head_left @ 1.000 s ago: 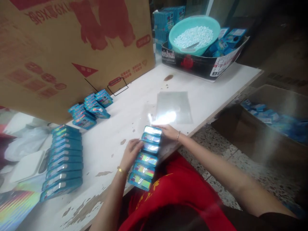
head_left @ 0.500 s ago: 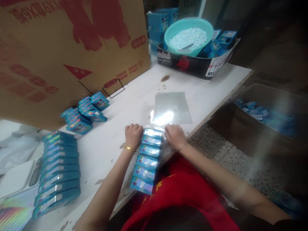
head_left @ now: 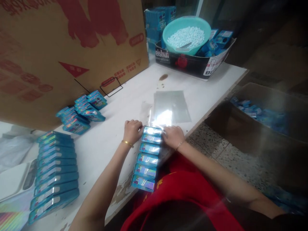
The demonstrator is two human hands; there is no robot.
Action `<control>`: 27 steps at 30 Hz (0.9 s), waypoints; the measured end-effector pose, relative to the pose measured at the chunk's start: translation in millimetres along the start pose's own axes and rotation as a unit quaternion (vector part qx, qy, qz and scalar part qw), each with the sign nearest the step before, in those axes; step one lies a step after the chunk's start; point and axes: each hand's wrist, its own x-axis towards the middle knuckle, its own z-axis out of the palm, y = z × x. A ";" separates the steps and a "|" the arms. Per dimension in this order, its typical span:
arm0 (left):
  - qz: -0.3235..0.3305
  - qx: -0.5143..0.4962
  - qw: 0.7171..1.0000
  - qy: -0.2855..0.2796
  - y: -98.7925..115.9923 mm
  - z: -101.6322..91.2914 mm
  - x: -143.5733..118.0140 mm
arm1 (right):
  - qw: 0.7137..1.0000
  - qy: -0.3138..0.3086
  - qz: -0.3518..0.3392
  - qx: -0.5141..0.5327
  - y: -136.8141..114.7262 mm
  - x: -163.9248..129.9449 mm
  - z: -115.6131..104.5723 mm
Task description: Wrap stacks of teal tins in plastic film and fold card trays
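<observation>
A row of several small blue boxes (head_left: 147,159) with shiny labels lies along the table's front edge, with streaks of glare as from clear plastic over it. At its far left corner is my left hand (head_left: 132,131), fingers curled in a pinch. My right hand (head_left: 174,136) is closed at the far right corner, its fingertips against the end box. Both appear to grip the thin edge of a clear plastic bag (head_left: 154,123), which is hard to make out in the glare. Just beyond lie flat clear plastic sheets or bags (head_left: 172,102).
A long row of blue boxes (head_left: 57,175) stands at left beside a white scale (head_left: 14,179). Smaller stacks (head_left: 81,112) sit by a large carton (head_left: 101,57). A green bowl of white pellets (head_left: 187,37) rests on a black tray (head_left: 192,65). An open carton (head_left: 260,89) is at right.
My hands have shifted slightly at the far end of the row, my right fingers closer against the end box. The view has moved a little.
</observation>
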 end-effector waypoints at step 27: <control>-0.045 -0.091 0.994 0.046 7.6 -9.2 -17.4 | 0.977 0.196 -0.075 0.042 -3.1 -10.0 2.6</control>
